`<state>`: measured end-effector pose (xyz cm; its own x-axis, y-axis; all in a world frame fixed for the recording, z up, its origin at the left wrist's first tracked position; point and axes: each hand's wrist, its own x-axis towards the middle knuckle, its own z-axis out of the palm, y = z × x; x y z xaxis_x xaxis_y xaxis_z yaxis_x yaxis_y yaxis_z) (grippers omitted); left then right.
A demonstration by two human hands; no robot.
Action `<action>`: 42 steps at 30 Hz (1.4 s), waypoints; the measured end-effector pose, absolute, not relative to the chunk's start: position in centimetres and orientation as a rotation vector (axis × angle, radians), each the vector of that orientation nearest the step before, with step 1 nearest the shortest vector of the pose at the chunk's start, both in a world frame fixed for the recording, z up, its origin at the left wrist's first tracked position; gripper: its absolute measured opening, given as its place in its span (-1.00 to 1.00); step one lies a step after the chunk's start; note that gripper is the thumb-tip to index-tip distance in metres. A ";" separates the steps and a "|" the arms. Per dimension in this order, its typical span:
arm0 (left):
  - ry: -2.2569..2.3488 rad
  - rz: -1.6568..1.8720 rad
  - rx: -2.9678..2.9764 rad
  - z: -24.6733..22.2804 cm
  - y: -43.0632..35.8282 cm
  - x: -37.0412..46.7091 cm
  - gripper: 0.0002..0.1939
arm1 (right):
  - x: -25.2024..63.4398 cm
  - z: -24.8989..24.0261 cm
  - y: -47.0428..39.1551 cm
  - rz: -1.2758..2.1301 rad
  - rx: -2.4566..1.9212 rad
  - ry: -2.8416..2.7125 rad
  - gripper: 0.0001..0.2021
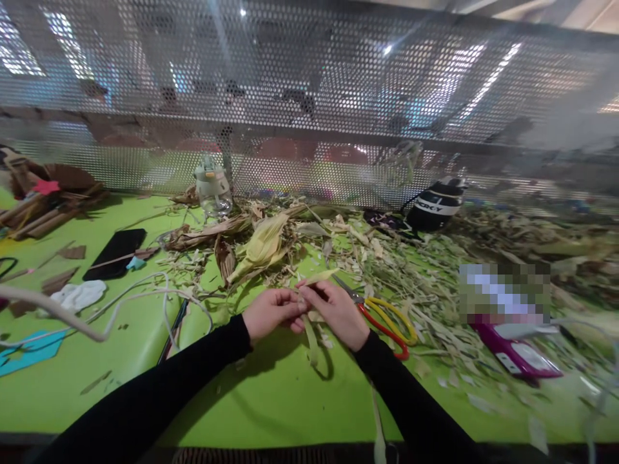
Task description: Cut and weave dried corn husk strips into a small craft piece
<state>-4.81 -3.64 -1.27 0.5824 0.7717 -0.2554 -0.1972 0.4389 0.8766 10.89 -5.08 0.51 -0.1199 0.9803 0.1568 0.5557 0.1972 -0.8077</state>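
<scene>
A pale green husk strip (313,345) hangs in a curl below my fingers, and its upper end sticks out to the right above them. My left hand (273,314) pinches the strip from the left. Fingertips touching the left ones, my right hand (336,312) grips the same strip from the right. Scissors (387,320) with red and yellow handles lie just right of my right hand. Behind both hands, a yellowish bundle of husk (264,243) rests on the green table (271,412).
Husk scraps cover the back and right of the table. A black phone (116,253), white cables (130,293) and blue paper (31,351) lie left. A clear bottle (214,190) and black bottle (435,203) stand at the perforated screen (309,71). A purple device (520,351) is right.
</scene>
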 end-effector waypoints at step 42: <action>0.654 0.804 1.000 -0.9 -4.0 -4.9 -0.55 | 11.6 0.1 -6.2 0.431 -1.260 -1.847 -0.80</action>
<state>-4.87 -4.00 -0.95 0.5495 0.8278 -0.1128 -0.2796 0.3095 0.9088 11.60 -6.24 0.14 -0.1440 0.8842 0.4443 0.5962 0.4359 -0.6741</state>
